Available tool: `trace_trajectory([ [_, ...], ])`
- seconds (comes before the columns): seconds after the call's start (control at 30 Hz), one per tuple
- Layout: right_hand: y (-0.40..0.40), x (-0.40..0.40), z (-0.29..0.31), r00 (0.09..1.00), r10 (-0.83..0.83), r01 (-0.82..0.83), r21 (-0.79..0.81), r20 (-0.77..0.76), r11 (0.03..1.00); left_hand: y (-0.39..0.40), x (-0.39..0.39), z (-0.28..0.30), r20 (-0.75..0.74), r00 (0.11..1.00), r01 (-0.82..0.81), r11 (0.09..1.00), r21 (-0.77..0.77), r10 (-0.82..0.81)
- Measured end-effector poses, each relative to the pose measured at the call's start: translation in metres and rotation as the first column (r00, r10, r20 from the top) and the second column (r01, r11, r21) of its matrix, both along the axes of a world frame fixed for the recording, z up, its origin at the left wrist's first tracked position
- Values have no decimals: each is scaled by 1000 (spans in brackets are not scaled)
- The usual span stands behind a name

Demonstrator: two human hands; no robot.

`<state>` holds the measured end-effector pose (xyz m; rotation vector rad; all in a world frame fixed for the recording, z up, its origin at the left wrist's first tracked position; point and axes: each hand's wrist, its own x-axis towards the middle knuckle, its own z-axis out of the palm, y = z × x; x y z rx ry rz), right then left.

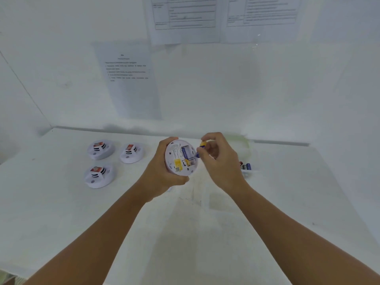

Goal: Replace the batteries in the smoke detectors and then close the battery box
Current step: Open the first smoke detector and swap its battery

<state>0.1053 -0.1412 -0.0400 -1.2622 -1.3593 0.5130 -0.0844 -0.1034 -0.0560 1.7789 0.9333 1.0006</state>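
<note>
The left hand (164,167) grips a round white smoke detector (181,156) above the worktop (185,223), its underside turned up and its battery bay uncovered; the right hand (218,159) pinches a yellow-and-blue battery (202,145) between curled fingers (207,137) at the detector's far edge; three more detectors (100,150) sit on the worktop to the left, well apart from the hands; loose batteries (245,166) lie just right of the right hand; printed sheets (131,79) hang on the wall behind.

three detectors (111,161) left on table (61,212) | batteries (246,166) right
</note>
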Motion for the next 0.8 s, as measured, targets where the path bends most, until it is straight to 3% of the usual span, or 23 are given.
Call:
trace_trajectory([
  [0.1,-13,24,3,998,3,-14,-211,-55,977,1,5,-3,-7,1000,1,1000,-1,-1],
  [0.23,-27,46,-10,969,159,-42,-504,191,863,5,11,-8,-10,1000,27,1000,-7,-27],
  [0.4,-33,46,-17,947,213,-11,-638,242,770,16,16,-9,-16,995,96,995,-10,-97],
  [0.6,-30,32,-19,921,129,117,-578,367,808,24,10,-13,-27,988,154,987,-35,-155],
  [0.7,-25,25,-10,884,62,143,-394,463,908,28,5,-12,-34,981,189,981,-49,-191],
  [0.8,-16,15,-2,839,41,67,-177,543,982,29,1,-8,-45,971,234,970,-65,-237],
])
